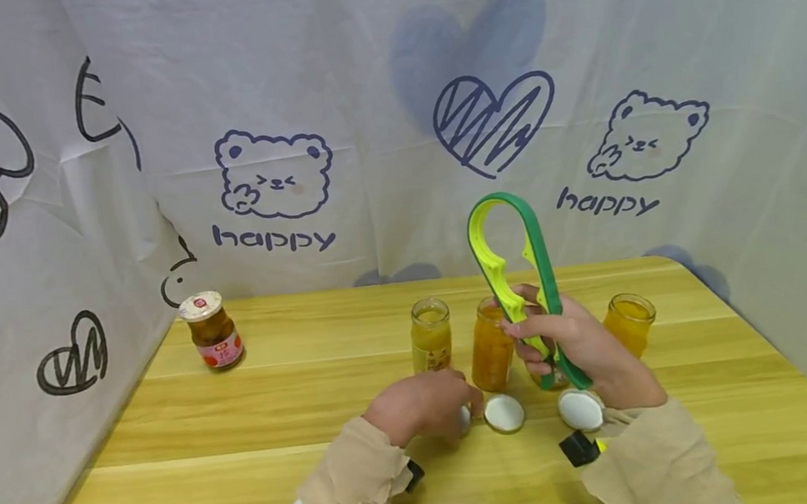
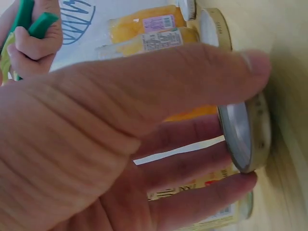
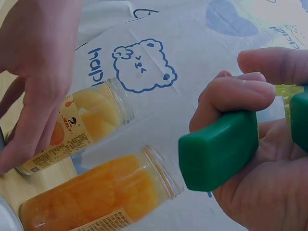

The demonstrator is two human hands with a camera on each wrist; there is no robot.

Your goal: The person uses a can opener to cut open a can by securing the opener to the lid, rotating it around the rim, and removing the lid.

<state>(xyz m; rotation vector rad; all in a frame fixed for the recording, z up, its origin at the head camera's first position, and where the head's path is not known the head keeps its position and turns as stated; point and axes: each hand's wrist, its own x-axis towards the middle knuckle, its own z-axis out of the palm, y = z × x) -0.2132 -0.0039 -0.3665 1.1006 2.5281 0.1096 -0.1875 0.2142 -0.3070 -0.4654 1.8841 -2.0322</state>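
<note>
My left hand [image 1: 423, 408] reaches down to the table and grips a jar lid [image 2: 260, 134] by its rim, thumb on one side and fingertips on the other. My right hand [image 1: 573, 340] holds a green and yellow jar opener [image 1: 542, 260] upright by its handles, its loop at the top. Just beyond the left hand stands a lidless jar of pale yellow fruit [image 1: 432, 337]. Beside it is a lidless jar of orange fruit [image 1: 489, 351]. Another jar is mostly hidden behind the right hand. A further lidless jar [image 1: 629, 321] stands to the right.
Two more lids, one near the middle [image 1: 504, 414] and one farther right [image 1: 582, 410], lie with their white insides up. A lidded jar with a pink label [image 1: 212, 330] stands at the back left of the wooden table [image 1: 199, 496]. A printed cloth [image 1: 360, 81] hangs behind.
</note>
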